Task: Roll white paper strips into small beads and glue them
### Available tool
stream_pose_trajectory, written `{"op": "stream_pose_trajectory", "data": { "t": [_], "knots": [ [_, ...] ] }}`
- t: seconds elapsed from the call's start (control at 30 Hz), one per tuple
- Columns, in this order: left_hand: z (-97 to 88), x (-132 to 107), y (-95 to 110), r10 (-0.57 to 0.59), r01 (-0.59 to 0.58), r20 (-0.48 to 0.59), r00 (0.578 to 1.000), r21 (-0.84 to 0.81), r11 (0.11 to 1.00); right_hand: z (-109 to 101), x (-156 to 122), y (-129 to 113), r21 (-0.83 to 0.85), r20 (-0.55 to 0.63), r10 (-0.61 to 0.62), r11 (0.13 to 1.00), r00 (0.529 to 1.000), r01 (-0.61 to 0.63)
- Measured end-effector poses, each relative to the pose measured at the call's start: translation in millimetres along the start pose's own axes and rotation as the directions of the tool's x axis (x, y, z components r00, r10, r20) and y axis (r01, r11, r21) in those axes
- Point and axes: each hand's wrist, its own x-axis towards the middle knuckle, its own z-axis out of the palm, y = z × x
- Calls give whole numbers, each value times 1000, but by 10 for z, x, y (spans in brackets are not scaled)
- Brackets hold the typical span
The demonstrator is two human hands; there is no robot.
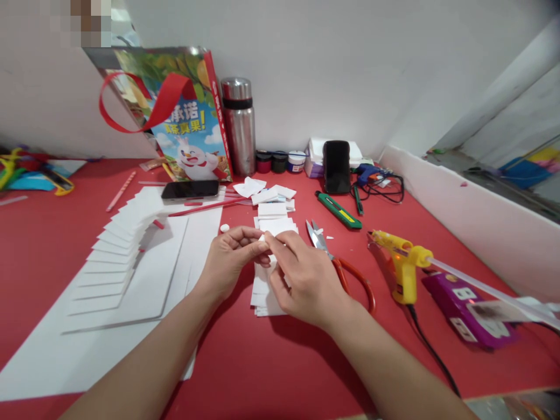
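Both hands meet at mid-table over a stack of small white foam pieces (266,280). Left hand (230,256) has its fingers curled, thumb and forefinger pinching a small white piece (262,237) at its left edge. Right hand (306,280) comes in from the other side, fingertips pinched on the same piece, so it is held between both hands just above the stack, likely to steady something that small. Exact shape of the piece is too hidden by the fingers to tell.

More cut white squares (273,207) lie just behind the hands, within easy reach. To the left a fanned row of white strips (116,251) rests on large white sheets (144,291). Red-handled scissors (341,262) lie just right of the right hand, blades pointing away. A yellow glue gun (402,259) stands propped further right, nozzle toward the scissors, cord trailing to a purple power strip (468,309). Green utility knife (339,210) lies behind the scissors. At the back: steel flask (238,125), colourful gift bag (184,111) with red ribbon handle, paint jars (280,161), one phone (336,166) leaning upright, another phone (190,189) flat on the red table (284,361).
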Motion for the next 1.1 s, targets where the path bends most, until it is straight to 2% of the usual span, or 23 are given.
{"op": "stream_pose_trajectory", "data": {
  "t": [0.37,0.5,0.57,0.6,0.67,0.77,0.83,0.9,0.97,1.1],
  "knots": [
    [-2,14,21,22,-23,-19,1000,-60,998,2,6,-40,-58,-14,-16,998,1000,15],
    [10,15,46,62,-62,3,998,-102,993,-6,-2,-51,-18,-146,-38,999,989,36],
    [11,14,54,59,-58,8,998,-129,990,-21,2,-42,104,-242,18,995,970,7],
    [9,14,55,55,-54,9,998,-138,989,-31,9,-35,202,-270,85,979,959,-30],
    [4,11,52,54,-51,16,998,-142,989,-54,33,-16,439,-257,285,886,923,-151],
    [5,4,48,48,-41,50,998,-138,990,-86,79,25,722,-91,578,599,811,-346],
    [13,-3,50,42,-33,69,997,-127,991,-94,100,58,819,-2,681,422,732,-390],
    [21,-13,52,34,-26,78,996,-103,994,-88,106,90,873,51,700,315,712,-372],
    [25,-25,51,21,-16,81,997,-62,998,-71,102,113,905,101,685,238,722,-352],
    [21,-45,41,10,-13,102,995,23,1000,-33,97,130,921,178,682,138,710,-363]
  ]
}}
